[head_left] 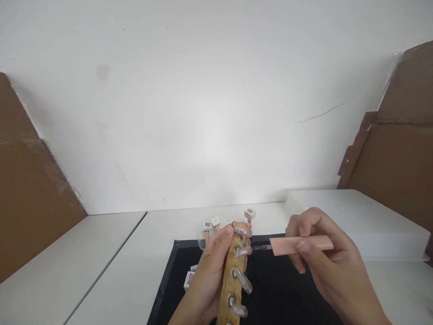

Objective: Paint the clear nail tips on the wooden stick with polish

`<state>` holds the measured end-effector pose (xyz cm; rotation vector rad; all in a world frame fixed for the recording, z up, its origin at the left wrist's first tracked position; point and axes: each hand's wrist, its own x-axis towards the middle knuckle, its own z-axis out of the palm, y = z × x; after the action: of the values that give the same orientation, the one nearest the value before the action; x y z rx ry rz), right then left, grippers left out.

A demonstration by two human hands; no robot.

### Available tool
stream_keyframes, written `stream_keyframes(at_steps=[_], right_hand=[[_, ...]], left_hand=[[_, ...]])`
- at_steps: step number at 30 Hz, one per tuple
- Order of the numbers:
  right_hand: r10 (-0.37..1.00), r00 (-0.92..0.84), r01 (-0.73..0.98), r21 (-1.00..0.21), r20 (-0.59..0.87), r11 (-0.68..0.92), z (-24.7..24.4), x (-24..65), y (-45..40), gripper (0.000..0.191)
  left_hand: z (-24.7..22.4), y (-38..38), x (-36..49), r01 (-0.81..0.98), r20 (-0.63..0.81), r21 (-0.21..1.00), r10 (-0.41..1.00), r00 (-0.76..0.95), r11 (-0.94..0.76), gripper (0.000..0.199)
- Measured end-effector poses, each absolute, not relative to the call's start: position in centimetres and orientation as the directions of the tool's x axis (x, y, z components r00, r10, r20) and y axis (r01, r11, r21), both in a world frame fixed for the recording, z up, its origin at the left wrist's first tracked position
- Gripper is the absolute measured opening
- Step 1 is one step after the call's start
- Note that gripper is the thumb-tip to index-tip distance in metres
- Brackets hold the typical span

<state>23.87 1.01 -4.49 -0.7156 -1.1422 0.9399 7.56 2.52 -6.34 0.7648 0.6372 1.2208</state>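
Observation:
My left hand (211, 268) is closed around a wooden nail-tip holder (225, 286), a long strip tilted upright at the bottom centre. Several glossy, pale pink false nails (242, 280) stick out from its round metal mounts toward the right. Between the thumb and fingers of my right hand (328, 259) is a nail polish brush (282, 246) with a flat pink handle. Its thin tip points left and is at or very near the end of the second nail (243, 251) from the top; whether they touch, I cannot tell.
Under my hands lies a black mat (284, 289) on the white table (135, 257). Behind the holder are small pieces with white square tops (207, 225) and a beige square piece (250, 214). A white block (358, 221) sits at right. Cardboard panels (395, 153) flank the white wall.

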Motion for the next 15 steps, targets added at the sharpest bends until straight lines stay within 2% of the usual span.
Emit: stream_keyframes(at_steps=[4, 10, 15], right_hand=[[0.9, 0.107, -0.274, -0.858, 0.423, 0.435, -4.7, 24.2, 1.2, 0.04], [0.808, -0.05, -0.217, -0.796, 0.588, 0.565, -5.4, 25.4, 1.9, 0.026], [0.809, -0.002, -0.191, -0.794, 0.588, 0.577, -5.1, 25.4, 1.8, 0.03]], left_hand=[[-5.8, 2.2, 7.6, -0.563, -0.051, 0.806, 0.969, 0.242, 0.183, 0.043], [-5.7, 2.0, 7.7, -0.568, -0.112, 0.789, 0.964, 0.243, 0.235, 0.036], [-6.0, 2.3, 8.4, -0.565, -0.14, 0.78, 0.954, 0.263, 0.27, 0.035]])
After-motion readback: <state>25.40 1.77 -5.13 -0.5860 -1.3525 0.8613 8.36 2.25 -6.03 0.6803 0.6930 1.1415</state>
